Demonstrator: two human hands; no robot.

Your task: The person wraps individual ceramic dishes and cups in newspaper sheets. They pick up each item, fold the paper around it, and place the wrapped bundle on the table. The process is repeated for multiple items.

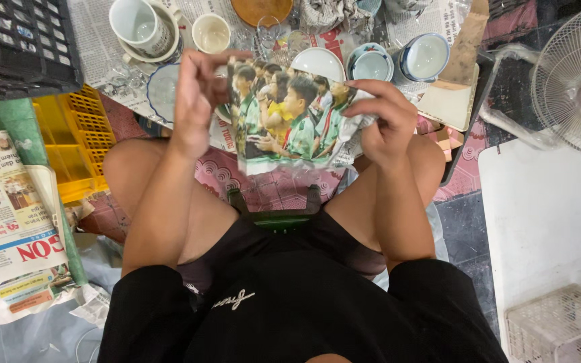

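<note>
Seated above a floor spread of cups and bowls, a person stretches a sheet of newspaper [289, 121] between both hands: the left hand [196, 101] pinches its left edge, the right hand [386, 117] bunches its right edge. Wrapping well likely means keeping the sheet taut above the white bowl [317, 64] behind it.

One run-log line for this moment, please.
left hand: grips newspaper sheet left edge | right hand: crumples right edge | cups and bowls: on floor beyond

Colour-photo newspaper sheet [289, 121] held upright above the knees, right edge crumpled
</note>
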